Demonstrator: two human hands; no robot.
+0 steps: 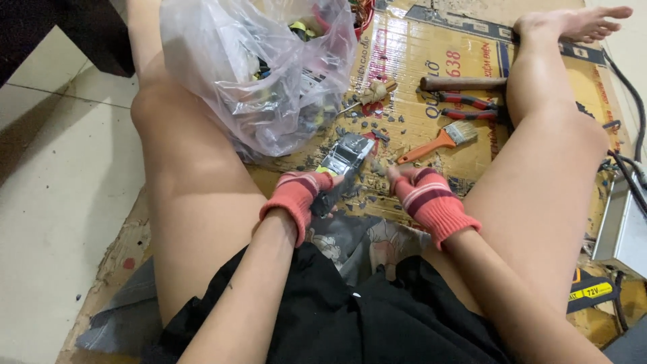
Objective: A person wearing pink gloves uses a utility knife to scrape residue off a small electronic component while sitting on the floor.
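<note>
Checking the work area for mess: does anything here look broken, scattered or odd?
Yes. Small dark grey fragments lie scattered over the cardboard sheet around the grey block-shaped device that the left hand holds. Its casing looks broken open. The right hand is beside it.

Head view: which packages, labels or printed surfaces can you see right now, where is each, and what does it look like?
Flattened cardboard box: under the legs on the floor, brown with red and blue print.
Clear plastic bag: upper left, against the left leg, bulging with mixed small parts.
Yellow label strip: lower right, on a dark object beside the right leg.
Grey device: centre, in the gloved left hand, with a small yellow-green sticker.
</note>
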